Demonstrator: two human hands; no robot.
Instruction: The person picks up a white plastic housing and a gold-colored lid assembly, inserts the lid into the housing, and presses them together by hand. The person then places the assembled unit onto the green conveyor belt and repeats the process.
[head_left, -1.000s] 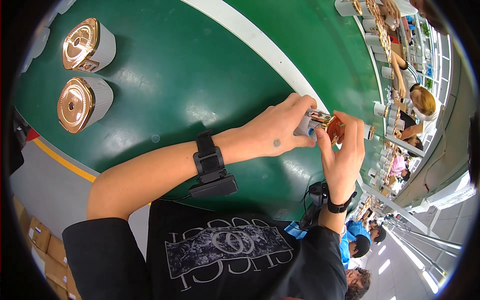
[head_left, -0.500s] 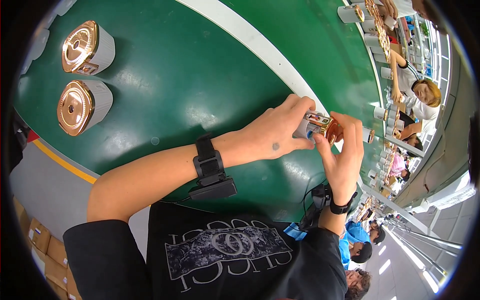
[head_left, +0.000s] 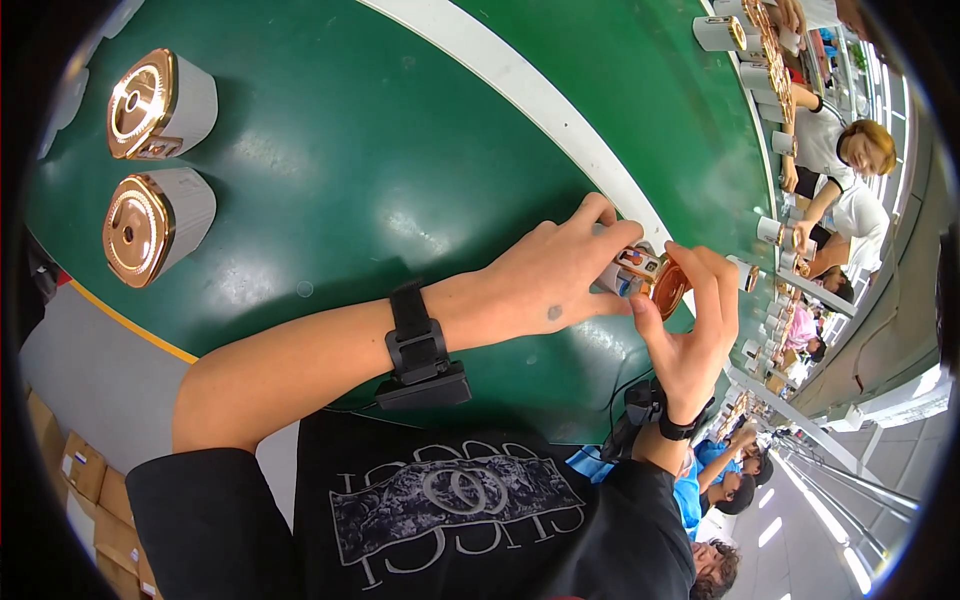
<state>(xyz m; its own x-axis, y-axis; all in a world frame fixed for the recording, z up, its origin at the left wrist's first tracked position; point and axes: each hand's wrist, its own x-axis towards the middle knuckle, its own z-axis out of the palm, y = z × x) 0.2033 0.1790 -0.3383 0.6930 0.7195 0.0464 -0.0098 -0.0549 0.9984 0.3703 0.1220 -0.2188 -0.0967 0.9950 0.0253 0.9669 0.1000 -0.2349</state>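
Observation:
My left hand [head_left: 566, 272] grips a small white-sided housing [head_left: 616, 281] between thumb and fingers. Its inner parts, with some blue and orange bits, show only partly between my hands. At its right side, my right hand [head_left: 697, 325] pinches a shiny rose-gold cap [head_left: 671, 291] between thumb and fingertips. The cap stands tilted at the open end of the housing; whether the two still touch I cannot tell. Far to the left, a white unit with a rose-gold top [head_left: 190, 100] and a second such unit [head_left: 190, 215] stand on the green table.
A white strip [head_left: 535, 95] curves across the green table [head_left: 350, 150] beyond my hands. More white units [head_left: 718, 33] line the far side, where co-workers sit. Cardboard boxes [head_left: 85, 468] stand on the floor at lower left. Straps with black devices [head_left: 425, 365] circle my wrists.
The rose-gold cap has tipped further from the housing, showing more of its inner face. Both hands sit slightly lower in view. A co-worker at right has raised an arm.

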